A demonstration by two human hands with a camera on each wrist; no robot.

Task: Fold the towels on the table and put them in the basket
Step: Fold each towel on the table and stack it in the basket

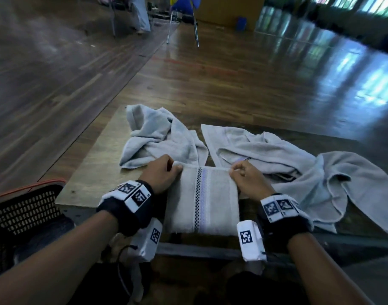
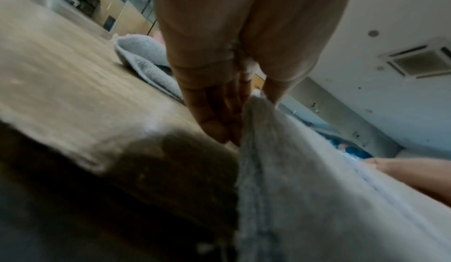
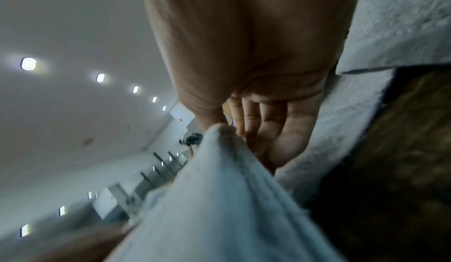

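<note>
A folded pale towel (image 1: 203,199) with a checkered stripe lies at the table's near edge, partly overhanging it. My left hand (image 1: 164,172) pinches its far left corner and my right hand (image 1: 243,175) pinches its far right corner. The left wrist view shows the left hand (image 2: 234,100) with thumb and fingers closed on the towel (image 2: 305,189) edge. In the right wrist view the right hand (image 3: 244,127) pinches the towel (image 3: 219,198) corner the same way. A black mesh basket (image 1: 23,210) with an orange rim stands at the lower left, beside the table.
A crumpled pale blue towel (image 1: 157,139) lies on the wooden table (image 1: 96,164) behind my left hand. Two more unfolded grey towels (image 1: 261,148) (image 1: 342,186) spread across the right side. Chair legs (image 1: 182,29) stand on the glossy floor beyond.
</note>
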